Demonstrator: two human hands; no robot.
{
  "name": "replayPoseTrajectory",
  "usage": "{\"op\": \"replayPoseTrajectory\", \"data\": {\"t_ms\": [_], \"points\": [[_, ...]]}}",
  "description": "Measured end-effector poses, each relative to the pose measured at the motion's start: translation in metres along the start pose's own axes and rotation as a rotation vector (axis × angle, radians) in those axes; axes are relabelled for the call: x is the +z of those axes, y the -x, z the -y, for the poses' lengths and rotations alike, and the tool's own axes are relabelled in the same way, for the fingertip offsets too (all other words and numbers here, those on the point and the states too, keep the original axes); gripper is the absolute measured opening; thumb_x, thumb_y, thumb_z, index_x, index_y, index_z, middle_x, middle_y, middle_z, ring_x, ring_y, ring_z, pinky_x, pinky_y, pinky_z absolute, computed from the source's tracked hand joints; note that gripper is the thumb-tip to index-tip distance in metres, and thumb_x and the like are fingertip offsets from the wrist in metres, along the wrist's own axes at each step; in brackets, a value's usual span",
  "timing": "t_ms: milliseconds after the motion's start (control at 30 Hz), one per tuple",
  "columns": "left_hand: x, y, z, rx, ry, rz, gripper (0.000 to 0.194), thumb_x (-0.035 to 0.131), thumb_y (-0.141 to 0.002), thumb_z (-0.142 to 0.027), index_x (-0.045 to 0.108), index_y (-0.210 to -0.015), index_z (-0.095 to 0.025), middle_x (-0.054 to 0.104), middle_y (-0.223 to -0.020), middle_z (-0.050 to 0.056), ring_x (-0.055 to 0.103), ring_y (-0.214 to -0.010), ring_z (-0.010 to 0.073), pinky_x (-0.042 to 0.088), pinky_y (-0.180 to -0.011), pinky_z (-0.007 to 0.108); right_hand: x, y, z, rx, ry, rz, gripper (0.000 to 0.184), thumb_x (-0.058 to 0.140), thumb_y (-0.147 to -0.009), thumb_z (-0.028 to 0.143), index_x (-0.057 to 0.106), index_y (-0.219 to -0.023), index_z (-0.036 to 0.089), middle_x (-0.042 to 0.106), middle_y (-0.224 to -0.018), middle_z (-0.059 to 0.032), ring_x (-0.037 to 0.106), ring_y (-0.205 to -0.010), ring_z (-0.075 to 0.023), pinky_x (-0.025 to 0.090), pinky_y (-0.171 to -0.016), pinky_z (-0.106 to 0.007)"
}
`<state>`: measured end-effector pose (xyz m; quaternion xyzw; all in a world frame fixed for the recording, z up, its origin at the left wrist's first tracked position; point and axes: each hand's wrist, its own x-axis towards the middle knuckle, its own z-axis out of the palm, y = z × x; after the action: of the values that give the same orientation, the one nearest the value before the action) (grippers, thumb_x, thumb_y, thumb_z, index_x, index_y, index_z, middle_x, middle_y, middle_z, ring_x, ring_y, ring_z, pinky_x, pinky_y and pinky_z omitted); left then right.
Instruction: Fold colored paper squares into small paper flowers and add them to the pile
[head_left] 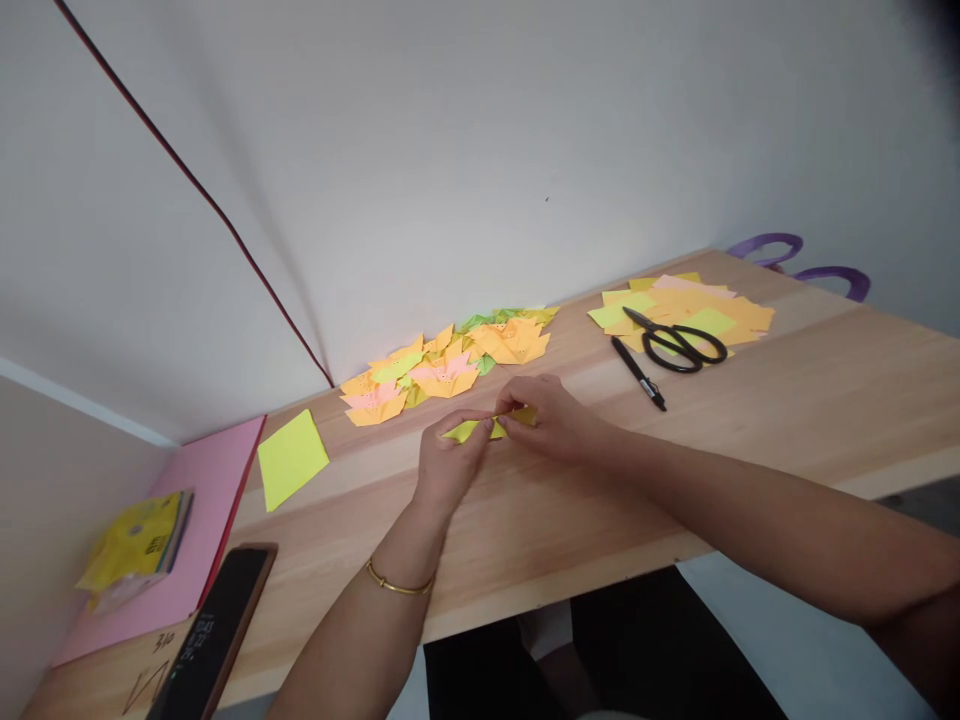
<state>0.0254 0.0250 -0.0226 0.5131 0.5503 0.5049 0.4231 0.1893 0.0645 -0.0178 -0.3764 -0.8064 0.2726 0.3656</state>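
A small folded piece of yellow paper (472, 430) is pinched between both hands at the middle of the wooden table. My left hand (448, 450) grips its left part with thumb and fingers. On the other side my right hand (551, 420) pinches the paper near its middle and right end. The thumbs almost meet, and they cover part of the folds. Just beyond the hands lie several folded paper pieces (446, 375) in orange, yellow, pink and green, with small dots drawn on them.
Black-handled scissors (701, 345) rest on loose coloured sheets (750, 315), beside a black pen (637, 373). At left are a yellow paper stack (292, 460), a pink board (210, 470) bearing a yellow packet (139, 545), and a black phone-like device (221, 620). Purple handles (832, 275) show past the table's far right edge.
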Motion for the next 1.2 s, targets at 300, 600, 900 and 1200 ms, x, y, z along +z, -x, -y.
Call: {"op": "replayPoseTrajectory", "data": {"t_ms": [300, 600, 900, 1200], "points": [[0.003, -0.003, 0.003, -0.109, 0.414, 0.174, 0.034, 0.077, -0.058, -0.022, 0.067, -0.089, -0.014, 0.068, -0.084, 0.007, 0.062, -0.075, 0.0144, 0.05, -0.074, 0.03, -0.009, -0.001, 0.01, 0.193, -0.304, 0.019, 0.006, 0.051, -0.072, 0.02, 0.052, -0.066, 0.017, 0.053, -0.068, 0.0011, 0.048, -0.066, -0.0116, 0.038, -0.06, -0.025], [0.003, -0.003, 0.007, -0.151, 0.413, 0.128, 0.026, 0.077, -0.06, -0.022, 0.069, -0.083, -0.013, 0.069, -0.081, 0.006, 0.061, -0.072, 0.0131, 0.049, -0.073, 0.028, -0.009, -0.003, 0.008, 0.205, -0.366, 0.06, 0.007, 0.052, -0.071, 0.021, 0.052, -0.065, 0.017, 0.052, -0.066, 0.0013, 0.046, -0.063, -0.0108, 0.038, -0.058, -0.025], [0.003, -0.004, 0.006, -0.166, 0.404, 0.115, 0.022, 0.076, -0.059, -0.022, 0.069, -0.078, -0.013, 0.069, -0.078, 0.005, 0.061, -0.071, 0.0131, 0.049, -0.074, 0.029, -0.008, -0.002, 0.006, 0.176, -0.367, 0.111, 0.005, 0.052, -0.071, 0.02, 0.052, -0.067, 0.018, 0.053, -0.067, 0.0008, 0.048, -0.064, -0.0114, 0.038, -0.057, -0.025], [0.003, -0.003, 0.007, -0.147, 0.359, 0.132, 0.021, 0.075, -0.061, -0.023, 0.068, -0.077, -0.012, 0.068, -0.075, 0.005, 0.06, -0.067, 0.0131, 0.047, -0.071, 0.028, -0.005, 0.0, 0.004, 0.093, -0.283, 0.115, 0.006, 0.053, -0.072, 0.021, 0.052, -0.067, 0.018, 0.054, -0.067, 0.0012, 0.048, -0.064, -0.0112, 0.038, -0.058, -0.024]]}}
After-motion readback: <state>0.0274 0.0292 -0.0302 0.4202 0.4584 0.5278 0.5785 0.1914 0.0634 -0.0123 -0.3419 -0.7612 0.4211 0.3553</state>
